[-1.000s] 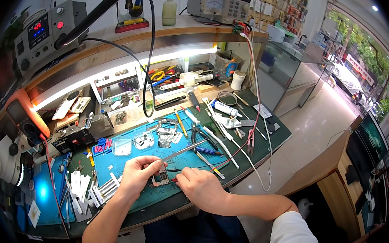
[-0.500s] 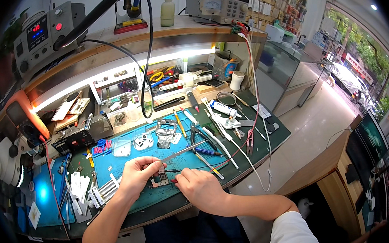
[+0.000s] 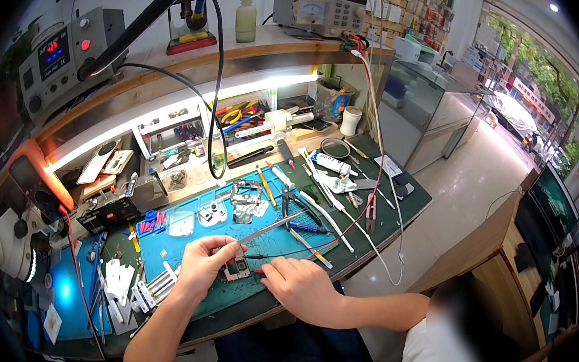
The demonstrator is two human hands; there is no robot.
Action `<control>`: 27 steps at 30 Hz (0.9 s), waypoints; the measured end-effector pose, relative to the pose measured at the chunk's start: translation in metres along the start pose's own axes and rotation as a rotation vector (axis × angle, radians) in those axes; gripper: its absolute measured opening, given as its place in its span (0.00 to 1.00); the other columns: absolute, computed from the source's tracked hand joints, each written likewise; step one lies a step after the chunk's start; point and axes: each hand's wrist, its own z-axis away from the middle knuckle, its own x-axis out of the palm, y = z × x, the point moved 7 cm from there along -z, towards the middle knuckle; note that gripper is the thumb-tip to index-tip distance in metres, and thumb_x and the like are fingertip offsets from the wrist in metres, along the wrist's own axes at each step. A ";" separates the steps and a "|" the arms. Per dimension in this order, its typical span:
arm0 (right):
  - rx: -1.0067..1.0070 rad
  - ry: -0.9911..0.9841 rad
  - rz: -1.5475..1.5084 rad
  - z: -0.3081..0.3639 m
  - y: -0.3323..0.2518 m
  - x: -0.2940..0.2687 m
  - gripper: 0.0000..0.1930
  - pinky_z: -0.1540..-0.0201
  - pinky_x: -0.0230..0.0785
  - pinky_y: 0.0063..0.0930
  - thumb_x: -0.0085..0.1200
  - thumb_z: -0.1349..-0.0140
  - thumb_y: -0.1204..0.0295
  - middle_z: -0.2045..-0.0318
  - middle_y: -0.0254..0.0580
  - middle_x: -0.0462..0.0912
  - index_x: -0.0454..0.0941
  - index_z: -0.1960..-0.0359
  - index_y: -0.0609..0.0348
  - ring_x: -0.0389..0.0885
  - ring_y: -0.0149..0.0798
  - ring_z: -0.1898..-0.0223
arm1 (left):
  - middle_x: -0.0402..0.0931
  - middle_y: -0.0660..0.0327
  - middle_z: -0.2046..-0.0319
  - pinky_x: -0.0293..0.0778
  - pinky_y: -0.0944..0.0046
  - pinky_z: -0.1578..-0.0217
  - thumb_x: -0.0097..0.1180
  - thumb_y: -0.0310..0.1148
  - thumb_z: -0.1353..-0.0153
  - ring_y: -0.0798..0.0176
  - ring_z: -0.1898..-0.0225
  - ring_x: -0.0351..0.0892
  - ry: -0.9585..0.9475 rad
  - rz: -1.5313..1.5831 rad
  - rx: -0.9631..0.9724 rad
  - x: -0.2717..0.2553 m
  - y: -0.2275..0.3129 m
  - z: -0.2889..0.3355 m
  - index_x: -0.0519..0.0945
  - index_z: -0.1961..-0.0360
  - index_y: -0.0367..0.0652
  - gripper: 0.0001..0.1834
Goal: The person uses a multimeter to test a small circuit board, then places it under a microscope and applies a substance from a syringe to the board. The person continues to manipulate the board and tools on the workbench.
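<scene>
A small phone circuit board [image 3: 240, 269] lies on the blue work mat between my two hands. My left hand [image 3: 207, 263] is closed at the board's left and far edge, pinching a pair of metal tweezers [image 3: 273, 227] whose flat body points away to the right. A black clip [image 3: 257, 256] on a dark wire touches the board's right side. My right hand [image 3: 303, 287] is closed round a red-tipped probe or clip [image 3: 259, 271] beside the board's near right edge. The fingertips of the right hand are partly hidden.
Pliers [image 3: 286, 212], a white glue tube [image 3: 331, 162] and several tools lie beyond my hands. Small clear boxes [image 3: 212, 211] stand at the back of the blue mat [image 3: 165, 238]. A microscope [image 3: 9, 244] is at the left; a power supply [image 3: 320, 5] sits on the shelf. Red and white cables hang at right.
Both hands keep their grips and nearly the same places. My right hand has shifted very slightly nearer to me. The view itself has moved a little.
</scene>
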 end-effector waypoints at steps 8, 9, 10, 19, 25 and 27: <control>-0.233 0.189 -0.370 0.023 -0.034 -0.029 0.07 0.73 0.67 0.27 0.62 0.41 0.70 0.73 0.32 0.74 0.78 0.64 0.57 0.76 0.32 0.74 | 0.86 0.58 0.61 0.76 0.71 0.60 0.62 0.30 0.33 0.73 0.64 0.79 -0.009 0.016 -0.007 0.003 0.001 0.000 0.85 0.58 0.34 0.09; -0.271 0.192 -0.409 0.028 -0.039 -0.027 0.08 0.74 0.67 0.26 0.63 0.41 0.70 0.72 0.32 0.75 0.79 0.63 0.58 0.76 0.32 0.75 | 0.86 0.58 0.61 0.76 0.71 0.60 0.62 0.30 0.33 0.74 0.64 0.79 -0.009 0.015 -0.005 0.003 0.001 0.000 0.85 0.58 0.35 0.09; -0.307 0.193 -0.441 0.033 -0.043 -0.024 0.08 0.75 0.67 0.26 0.63 0.41 0.70 0.72 0.32 0.75 0.79 0.63 0.58 0.76 0.32 0.75 | 0.86 0.59 0.61 0.76 0.71 0.60 0.62 0.30 0.33 0.74 0.64 0.79 -0.015 0.016 0.001 0.003 0.002 0.000 0.85 0.58 0.35 0.09; -0.253 0.446 -0.384 0.062 -0.046 0.025 0.18 0.47 0.69 0.31 0.64 0.45 0.72 0.52 0.29 0.80 0.83 0.50 0.51 0.76 0.31 0.52 | 0.86 0.56 0.60 0.78 0.70 0.60 0.62 0.30 0.33 0.73 0.65 0.80 -0.008 -0.007 0.002 -0.001 0.000 0.001 0.84 0.56 0.34 0.10; -0.216 0.569 -0.281 0.072 -0.049 0.049 0.22 0.45 0.66 0.29 0.65 0.47 0.70 0.50 0.25 0.78 0.84 0.48 0.43 0.74 0.29 0.51 | 0.86 0.56 0.60 0.78 0.70 0.60 0.63 0.31 0.34 0.73 0.65 0.81 -0.013 0.012 -0.001 0.001 0.001 0.000 0.83 0.56 0.34 0.10; -0.167 0.588 -0.299 0.070 -0.052 0.050 0.22 0.45 0.66 0.28 0.65 0.47 0.70 0.51 0.24 0.78 0.84 0.48 0.42 0.74 0.28 0.51 | 0.86 0.56 0.60 0.78 0.70 0.61 0.63 0.31 0.34 0.73 0.65 0.81 -0.008 0.010 0.005 0.000 0.001 0.000 0.83 0.57 0.35 0.10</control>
